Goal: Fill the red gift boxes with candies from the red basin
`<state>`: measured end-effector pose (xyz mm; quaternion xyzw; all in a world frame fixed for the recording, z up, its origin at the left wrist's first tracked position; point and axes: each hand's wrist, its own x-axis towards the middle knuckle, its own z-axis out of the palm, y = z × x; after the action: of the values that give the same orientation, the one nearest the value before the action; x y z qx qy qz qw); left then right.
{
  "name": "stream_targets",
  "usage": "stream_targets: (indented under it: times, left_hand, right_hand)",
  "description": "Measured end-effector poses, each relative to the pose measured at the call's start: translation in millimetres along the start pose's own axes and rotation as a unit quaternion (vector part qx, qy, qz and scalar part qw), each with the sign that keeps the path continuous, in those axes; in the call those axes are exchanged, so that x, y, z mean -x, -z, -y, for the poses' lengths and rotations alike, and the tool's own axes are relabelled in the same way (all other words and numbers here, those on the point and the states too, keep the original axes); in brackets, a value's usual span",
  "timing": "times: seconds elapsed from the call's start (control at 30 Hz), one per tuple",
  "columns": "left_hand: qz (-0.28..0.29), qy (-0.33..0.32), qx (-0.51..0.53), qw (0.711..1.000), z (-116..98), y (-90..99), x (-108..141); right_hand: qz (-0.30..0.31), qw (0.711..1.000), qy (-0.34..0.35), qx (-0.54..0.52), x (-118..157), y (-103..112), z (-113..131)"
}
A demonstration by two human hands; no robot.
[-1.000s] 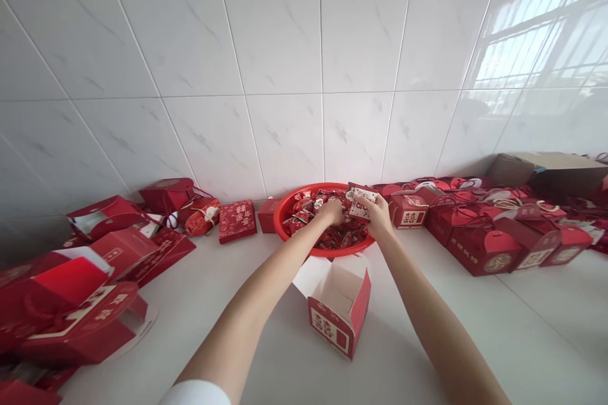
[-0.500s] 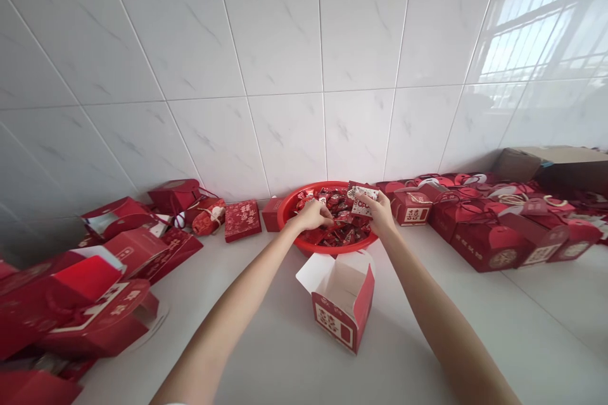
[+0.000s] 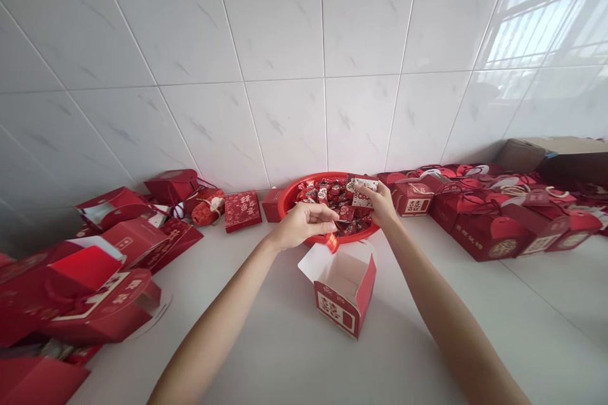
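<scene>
My left hand (image 3: 304,225) is over the near rim of the red plastic basket (image 3: 284,204), its fingers parted. Just below its fingertips a red wrapped candy (image 3: 331,242) shows blurred in mid-air, above an opened red gift box (image 3: 339,304) with white inner walls. My right hand (image 3: 382,202) pinches a red-and-white printed packet (image 3: 365,192) at the basket's right side; a darker red packet edge shows behind it. Many red wrapped candies (image 3: 339,191) fill the basket.
Closed red gift boxes (image 3: 489,234) with cord handles crowd the right side, a cardboard box (image 3: 555,152) behind them. Opened red boxes (image 3: 99,310) pile up at left. A flat red box (image 3: 242,211) lies by the tiled wall (image 3: 285,120).
My left hand has lifted out of the basket toward me, and a candy has left its fingers above the box. My right hand keeps its packet by the basket. The view has shifted slightly.
</scene>
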<state>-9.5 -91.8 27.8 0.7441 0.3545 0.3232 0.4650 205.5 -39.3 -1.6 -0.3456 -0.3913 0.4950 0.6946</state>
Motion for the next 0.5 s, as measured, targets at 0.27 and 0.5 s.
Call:
stream_targets:
  times: [0.27, 0.5]
  left_hand:
    - [0.017, -0.019, -0.207, 0.978, -15.5, -2.6, 34.4]
    - [-0.122, -0.025, -0.144, 0.982, -13.4, -0.8, 35.8]
  right_hand:
    - [0.052, 0.998, -0.026, 0.02, 2.1, -0.6, 4.3]
    - [0.257, 0.962, -0.033, 0.082, 16.3, -8.2, 27.9]
